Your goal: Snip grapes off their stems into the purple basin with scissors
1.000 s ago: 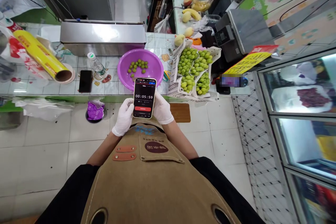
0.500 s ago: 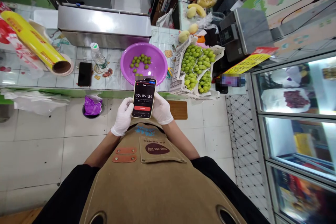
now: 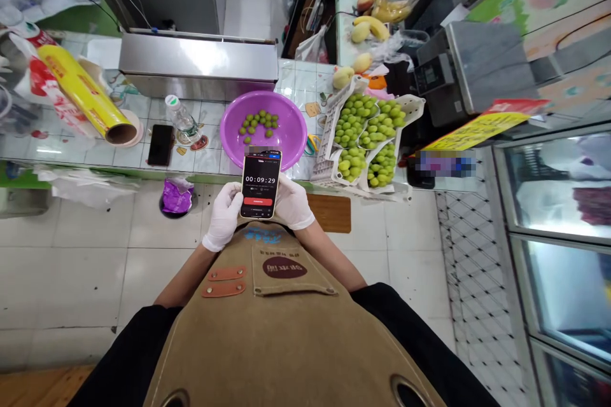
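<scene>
Both of my hands wear white gloves. My left hand point(image 3: 224, 215) grips the left edge of a smartphone point(image 3: 260, 187), its thumb along the side. From the right side, my right hand point(image 3: 294, 202) holds the same phone, its fingers partly hidden behind it. The lit screen shows a running timer and a red button. Just beyond the phone, a purple plastic basin point(image 3: 298, 133) sits on the counter with several loose green grapes point(image 3: 260, 122) in it. To its right stands a white crate point(image 3: 329, 140) holding bunches of green grapes point(image 3: 352, 121).
On the tiled counter point(image 3: 205, 162) are a second, dark-screened phone point(image 3: 161, 145), a clear bottle point(image 3: 181, 119), a yellow film roll point(image 3: 86, 95), a long metal box point(image 3: 198, 63) and scissors point(image 3: 312, 144). A scale point(image 3: 487, 63) stands right. A purple bag point(image 3: 177, 196) lies low in a black bowl.
The camera view has shifted slightly, so the counter and its things sit lower, with those at right farther right. The timer shows a higher reading. Both hands keep hold of the phone.
</scene>
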`<state>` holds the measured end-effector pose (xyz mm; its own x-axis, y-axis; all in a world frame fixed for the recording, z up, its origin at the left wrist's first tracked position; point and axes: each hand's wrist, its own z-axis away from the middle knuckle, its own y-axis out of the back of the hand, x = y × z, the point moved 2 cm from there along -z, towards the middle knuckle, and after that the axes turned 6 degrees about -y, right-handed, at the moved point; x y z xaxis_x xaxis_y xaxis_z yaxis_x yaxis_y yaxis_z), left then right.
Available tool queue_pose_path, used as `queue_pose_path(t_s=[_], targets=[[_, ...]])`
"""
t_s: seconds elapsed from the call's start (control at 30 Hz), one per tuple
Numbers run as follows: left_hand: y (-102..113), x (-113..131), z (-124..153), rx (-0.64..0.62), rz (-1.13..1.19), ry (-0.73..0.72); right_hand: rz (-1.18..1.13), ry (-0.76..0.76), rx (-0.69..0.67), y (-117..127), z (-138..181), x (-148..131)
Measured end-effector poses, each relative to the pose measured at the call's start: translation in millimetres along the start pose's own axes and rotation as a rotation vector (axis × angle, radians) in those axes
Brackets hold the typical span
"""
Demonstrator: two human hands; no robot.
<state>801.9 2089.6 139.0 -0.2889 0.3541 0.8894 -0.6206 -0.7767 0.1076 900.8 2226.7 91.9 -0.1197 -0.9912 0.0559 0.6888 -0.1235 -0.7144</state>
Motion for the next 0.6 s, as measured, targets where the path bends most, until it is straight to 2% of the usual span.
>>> queue_pose_path(t_s=[0.23, 0.4, 0.47, 0.53, 0.6], targets=[[-21, 5, -18, 0.009, -0.082, -0.067, -0.025, -0.085, -0.080, 5, -19, -31], [-35, 5, -22, 0.091, -0.104, -0.062, 0.010, -0.128, -0.162, 8, -25, -44], [-40, 5, -22, 0.127, -0.098, -0.039, 0.071, -0.115, -0.196, 10, -27, -48], [-42, 4, -20, 0.156, -0.045, 0.042, 0.169, -0.079, -0.219, 17, -30, -58], [-40, 1, -18, 0.191, 0.017, 0.128, 0.323, 0.044, -0.164, 31, -37, -81]])
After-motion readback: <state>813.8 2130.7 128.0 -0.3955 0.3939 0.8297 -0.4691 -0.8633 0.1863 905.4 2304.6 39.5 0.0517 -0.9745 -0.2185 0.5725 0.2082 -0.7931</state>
